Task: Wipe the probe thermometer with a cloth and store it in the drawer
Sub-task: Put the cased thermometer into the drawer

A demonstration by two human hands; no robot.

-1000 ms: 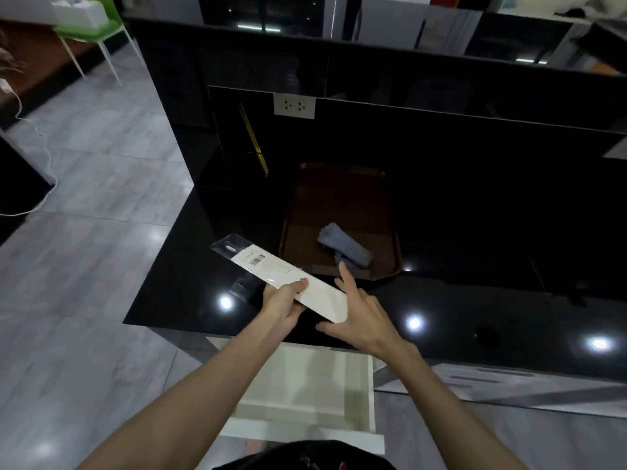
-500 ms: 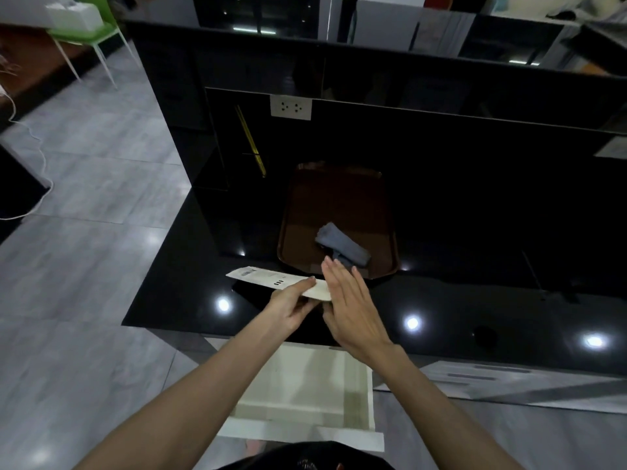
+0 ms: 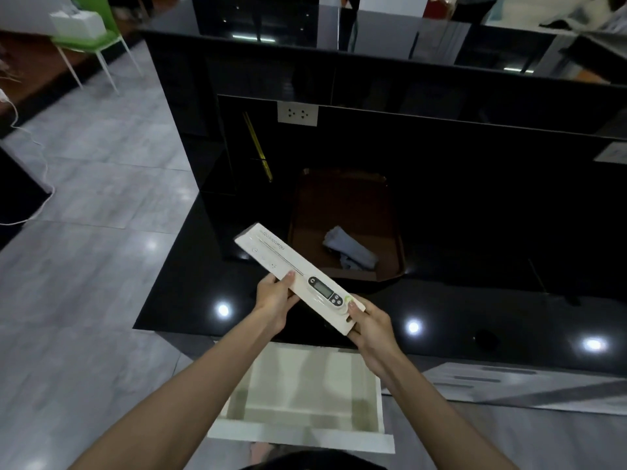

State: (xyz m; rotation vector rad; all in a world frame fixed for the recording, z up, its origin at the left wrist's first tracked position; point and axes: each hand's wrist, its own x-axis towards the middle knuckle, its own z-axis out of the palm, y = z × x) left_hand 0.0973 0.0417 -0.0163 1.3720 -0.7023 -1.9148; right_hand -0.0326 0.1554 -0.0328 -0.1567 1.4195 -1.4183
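Now showing its printed front: box (image 3: 298,278) flipped face up since a second ago, when only the plain back with the barcode was on view and half a second ago when it stood nearly edge-on. Thermometer (image 3: 324,290) pictured (or perhaps showing through a window, cannot tell which) with display and buttons toward the near end, probe line running up toward the far end. Meaning, as a judgement: still at the unpacking stage, wiping not yet begun, storing further off still.

Holding the box above the near edge of the counter (image 3: 190,293), slanting from far left to near right. Left hand (image 3: 274,300) gripping the box's middle from the left side, thumb on top, fingers curled beneath. Right hand (image 3: 371,329) pinching the near end, thumb on the face, fingers under.

Lying in the tray (image 3: 393,228), just beyond the box on the counter: cloth (image 3: 351,247), crumpled, untouched, nothing else visible in there with it.

Standing pulled out below the counter's near edge, under the forearms: drawer (image 3: 305,395), pale inside, holding nothing visible (front corners partly hidden by the arms).
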